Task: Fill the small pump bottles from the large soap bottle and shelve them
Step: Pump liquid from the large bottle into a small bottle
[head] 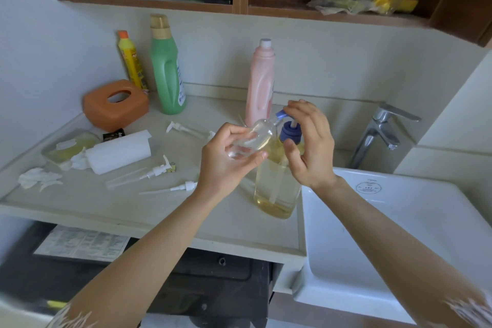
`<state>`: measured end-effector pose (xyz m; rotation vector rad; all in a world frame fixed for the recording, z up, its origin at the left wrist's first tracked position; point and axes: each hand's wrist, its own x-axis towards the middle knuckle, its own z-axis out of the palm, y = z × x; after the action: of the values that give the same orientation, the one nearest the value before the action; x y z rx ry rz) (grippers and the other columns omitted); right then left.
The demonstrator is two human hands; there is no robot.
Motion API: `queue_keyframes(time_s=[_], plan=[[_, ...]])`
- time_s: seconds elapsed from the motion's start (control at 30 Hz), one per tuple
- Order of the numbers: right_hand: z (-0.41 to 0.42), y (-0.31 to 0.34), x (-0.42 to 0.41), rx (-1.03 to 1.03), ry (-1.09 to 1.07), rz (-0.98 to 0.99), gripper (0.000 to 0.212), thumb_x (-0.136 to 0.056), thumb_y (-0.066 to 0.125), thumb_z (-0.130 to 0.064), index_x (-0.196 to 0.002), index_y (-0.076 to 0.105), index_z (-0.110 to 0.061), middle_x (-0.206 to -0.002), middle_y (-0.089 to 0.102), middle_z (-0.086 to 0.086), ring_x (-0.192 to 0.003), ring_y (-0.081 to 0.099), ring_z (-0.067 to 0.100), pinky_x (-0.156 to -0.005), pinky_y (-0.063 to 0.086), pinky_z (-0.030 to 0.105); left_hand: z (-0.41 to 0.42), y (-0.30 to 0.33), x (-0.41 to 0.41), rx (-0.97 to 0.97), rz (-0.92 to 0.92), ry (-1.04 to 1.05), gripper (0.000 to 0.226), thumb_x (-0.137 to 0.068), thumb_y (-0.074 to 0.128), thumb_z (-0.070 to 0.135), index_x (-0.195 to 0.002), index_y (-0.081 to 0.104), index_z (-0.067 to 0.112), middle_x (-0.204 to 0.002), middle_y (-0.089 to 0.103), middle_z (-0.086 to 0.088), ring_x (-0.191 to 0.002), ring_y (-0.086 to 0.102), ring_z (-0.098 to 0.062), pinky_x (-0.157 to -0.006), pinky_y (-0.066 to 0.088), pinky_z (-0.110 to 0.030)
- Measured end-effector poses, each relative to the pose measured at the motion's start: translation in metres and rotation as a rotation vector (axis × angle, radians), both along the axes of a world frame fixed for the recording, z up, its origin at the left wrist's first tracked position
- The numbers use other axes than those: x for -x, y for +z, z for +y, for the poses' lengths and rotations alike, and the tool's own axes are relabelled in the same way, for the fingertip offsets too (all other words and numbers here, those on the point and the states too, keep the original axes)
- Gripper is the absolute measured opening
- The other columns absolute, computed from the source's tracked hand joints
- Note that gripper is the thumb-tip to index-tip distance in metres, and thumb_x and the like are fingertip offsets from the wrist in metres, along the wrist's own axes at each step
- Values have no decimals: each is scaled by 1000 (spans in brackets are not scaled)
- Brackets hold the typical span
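Observation:
My left hand (229, 162) grips a small clear bottle (255, 138), tilted with its open mouth up against the blue spout of the large soap bottle's pump. The large soap bottle (277, 184) is clear, holds yellow liquid and stands on the counter beside the sink. My right hand (308, 146) rests on top of its blue pump head (288, 129), fingers over the top and thumb beside the collar. Three loose white pump tops (157, 172) (183, 186) (178, 128) lie on the counter to the left.
Tall pink (259, 82), green (166, 69) and yellow (131, 61) bottles stand at the wall, next to an orange tissue box (114, 104). A white roll (119, 152) and crumpled tissue lie left. The sink (399, 234) and tap (383, 130) are right; wooden shelves (239, 8) hang overhead.

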<state>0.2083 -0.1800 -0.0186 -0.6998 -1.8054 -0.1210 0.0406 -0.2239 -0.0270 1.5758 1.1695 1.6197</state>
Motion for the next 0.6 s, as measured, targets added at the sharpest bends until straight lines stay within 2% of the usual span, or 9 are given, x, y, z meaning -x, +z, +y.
queue_keyframes(time_s=[0.17, 0.3, 0.4, 0.53, 0.6], plan=[[2, 7, -5, 16, 6, 10, 45, -87, 42, -20, -117, 58, 8, -119, 60, 14, -116, 53, 25, -101, 41, 34, 0, 3, -2, -16, -21, 10, 46, -66, 86, 13, -96, 56, 30, -96, 70, 12, -77, 68, -13, -72, 53, -23], [3, -2, 3, -6, 6, 70, 43, -85, 41, -18, -113, 57, 11, -120, 55, 11, -118, 48, 25, -104, 36, 33, 3, 3, -4, -5, -22, -9, 45, -65, 86, 17, -96, 56, 28, -90, 69, 21, -79, 66, -5, -72, 53, -23], [7, -10, 6, -29, -25, 97, 41, -87, 40, -22, -106, 59, 9, -112, 60, 15, -111, 51, 25, -99, 37, 30, 4, 0, -4, -6, -19, 1, 42, -64, 84, 21, -94, 57, 30, -90, 70, 14, -80, 66, -7, -70, 51, -18], [8, -16, 8, -22, -89, 130, 50, -98, 34, -35, -95, 65, 4, -99, 66, 13, -99, 56, 23, -90, 41, 25, 6, -8, -1, 39, -27, -2, 42, -63, 84, 20, -91, 58, 35, -89, 70, 12, -77, 67, -11, -72, 51, -21], [8, -15, 9, -12, -109, 138, 37, -92, 42, -25, -93, 66, 3, -97, 67, 13, -97, 57, 23, -89, 40, 22, 6, -9, -1, 52, -12, 11, 42, -63, 83, 19, -91, 57, 36, -89, 70, 16, -78, 67, -13, -71, 51, -20]])
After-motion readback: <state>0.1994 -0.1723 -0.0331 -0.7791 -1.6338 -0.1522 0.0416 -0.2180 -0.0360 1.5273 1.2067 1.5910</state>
